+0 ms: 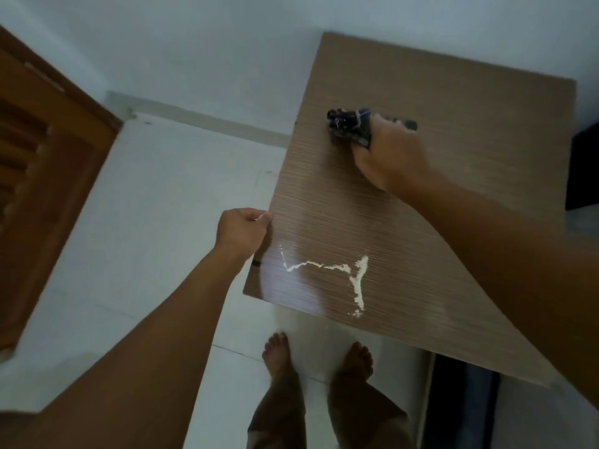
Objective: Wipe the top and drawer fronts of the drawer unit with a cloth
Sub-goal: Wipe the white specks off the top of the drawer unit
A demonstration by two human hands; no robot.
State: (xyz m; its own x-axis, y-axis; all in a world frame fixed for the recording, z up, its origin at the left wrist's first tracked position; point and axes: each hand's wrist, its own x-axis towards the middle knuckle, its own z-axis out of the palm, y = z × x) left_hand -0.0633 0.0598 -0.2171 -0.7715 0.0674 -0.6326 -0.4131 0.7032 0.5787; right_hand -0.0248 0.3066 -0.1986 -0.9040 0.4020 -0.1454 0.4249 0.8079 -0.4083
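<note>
The drawer unit's brown wood-grain top (460, 102) fills the right half of the view, seen from above. My right hand (389, 157) presses a bunched dark cloth (348, 124) with pale streaks onto the top, towards its far left part. My left hand (241, 230) grips the top's left edge, thumb on the surface. A line of whitish dust or powder (356, 280) lies in a crooked Y shape near the front edge, apart from the cloth. The drawer fronts are hidden below the top.
White tiled floor (155, 222) spreads to the left, with my bare feet (317, 358) just in front of the unit. A brown wooden door (39, 163) stands at the left. A white wall (194, 43) is behind. Dark objects (583, 166) sit at the right.
</note>
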